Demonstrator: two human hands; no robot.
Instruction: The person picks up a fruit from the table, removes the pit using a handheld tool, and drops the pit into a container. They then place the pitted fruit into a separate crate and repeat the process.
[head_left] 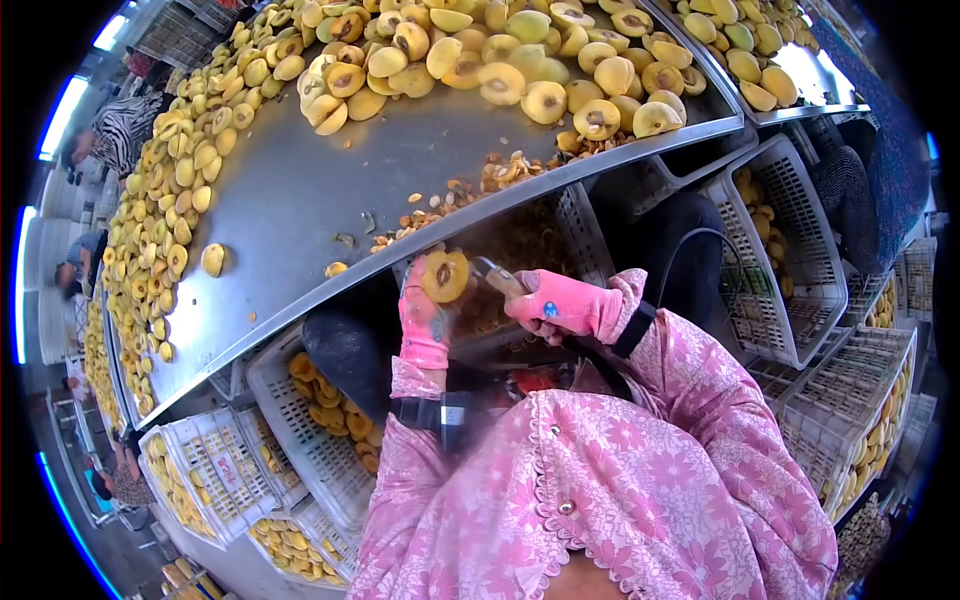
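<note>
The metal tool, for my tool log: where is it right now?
At the head view's centre, the metal tool is in the right hand, its tip beside the fruit half in the left hand.

Running wide and flat as a metal table [300, 190], ending at the near edge in a raised rim [660, 145]. Carrying a deep heap of yellow fruit halves [502, 83] toward the far edge, mixing cut sides and round sides upward. Stretching that load along the left edge as a looser band [185, 172], reaching toward the near left corner. Holding one lone half [213, 260] apart, just inside the band. Bearing more halves down the right edge, close to the near right corner. Collecting brown and orange scraps [505, 175] along the near edge, thinning leftward to a small yellow piece [336, 269]. Showing bare, shiny metal through the middle.
</note>
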